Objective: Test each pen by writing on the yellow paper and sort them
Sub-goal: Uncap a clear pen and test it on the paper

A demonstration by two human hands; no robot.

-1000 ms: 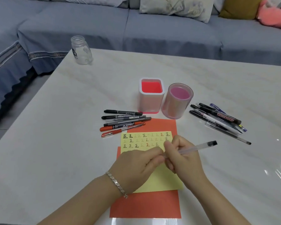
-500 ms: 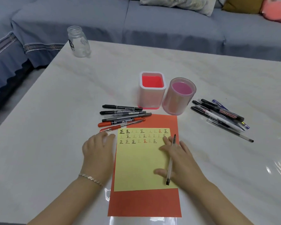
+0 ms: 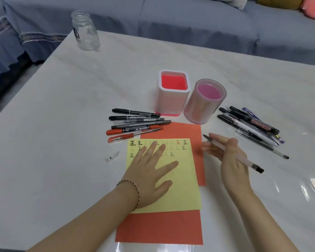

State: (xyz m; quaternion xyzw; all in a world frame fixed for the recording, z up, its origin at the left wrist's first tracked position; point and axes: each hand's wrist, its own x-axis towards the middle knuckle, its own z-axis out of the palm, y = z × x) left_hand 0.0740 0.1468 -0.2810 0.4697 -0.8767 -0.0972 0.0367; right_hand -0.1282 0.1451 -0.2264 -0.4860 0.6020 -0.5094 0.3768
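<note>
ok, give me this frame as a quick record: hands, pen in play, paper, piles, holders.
left hand: flat on yellow paper, fingers spread
right hand: holds clear pen, uncapped, tip off the yellow paper
pen cap: on table, left of yellow paper
yellow paper: three rows of test marks; lies on orange sheet
left pen group: black and red, beside orange sheet
right pen group: mostly dark, includes whiteboard marker
holders: square holder and round holder, no pens inside

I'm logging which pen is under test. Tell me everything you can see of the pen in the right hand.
The pen is slim, with a frosted clear barrel, a dark uncapped tip and a black end plug. The right hand pinches it mid-barrel between thumb and fingers. It lies slanted, tip pointing far-left, to the right of the yellow paper.
</note>
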